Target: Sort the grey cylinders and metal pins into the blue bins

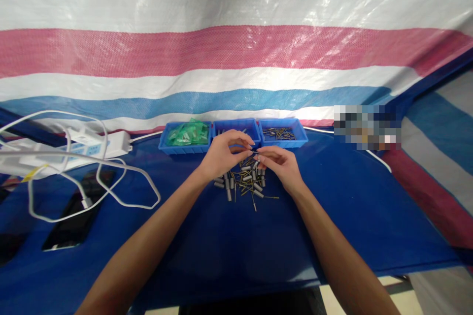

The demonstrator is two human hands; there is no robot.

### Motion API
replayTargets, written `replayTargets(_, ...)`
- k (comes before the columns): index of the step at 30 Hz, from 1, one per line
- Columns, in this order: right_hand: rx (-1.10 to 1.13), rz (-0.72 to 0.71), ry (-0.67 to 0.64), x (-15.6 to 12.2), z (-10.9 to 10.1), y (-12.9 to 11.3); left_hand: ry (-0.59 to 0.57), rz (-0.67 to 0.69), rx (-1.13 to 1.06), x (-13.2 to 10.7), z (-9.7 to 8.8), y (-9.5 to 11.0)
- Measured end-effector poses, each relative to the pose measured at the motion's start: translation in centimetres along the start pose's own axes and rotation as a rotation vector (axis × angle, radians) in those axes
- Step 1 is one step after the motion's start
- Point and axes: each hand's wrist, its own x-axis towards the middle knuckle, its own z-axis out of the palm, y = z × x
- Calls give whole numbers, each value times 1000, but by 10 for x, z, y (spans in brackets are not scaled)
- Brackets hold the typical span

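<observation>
My left hand point(226, 154) and my right hand point(281, 163) meet above a loose pile. Their fingertips pinch a thin metal rod point(255, 152) from either side; its ends are partly hidden by the fingers. Below lies the pile of small grey cylinders point(257, 187) mixed with thin brass-coloured rods point(272, 197). One rod with a pale tip point(254, 203) lies at the pile's near edge. Just beyond my hands, the middle blue bin point(236, 124) is partly covered by my left hand, with some grey pieces showing inside.
The left blue bin point(164, 148) holds green plastic packets point(188, 133); the right blue bin point(301, 141) holds brass-coloured rods. At left are a white power strip point(118, 143), looped white cables point(148, 206) and a black phone point(70, 226). A striped sheet point(221, 49) hangs behind the bins.
</observation>
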Motion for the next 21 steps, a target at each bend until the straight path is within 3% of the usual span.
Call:
replayTargets(10,21,-9,82,2,0,1,-57,13,101,-2,1,-4)
replayTargets(14,-20,-55,204,3,-2,-1,-90,20,448,-2,-4,-8)
replayTargets(17,-71,-152,378,6,-6,-1,-209,13,777,-5,-6,-8)
replayTargets(21,-102,-207,504,8,-13,1,-345,-32,975,-8,-3,-7)
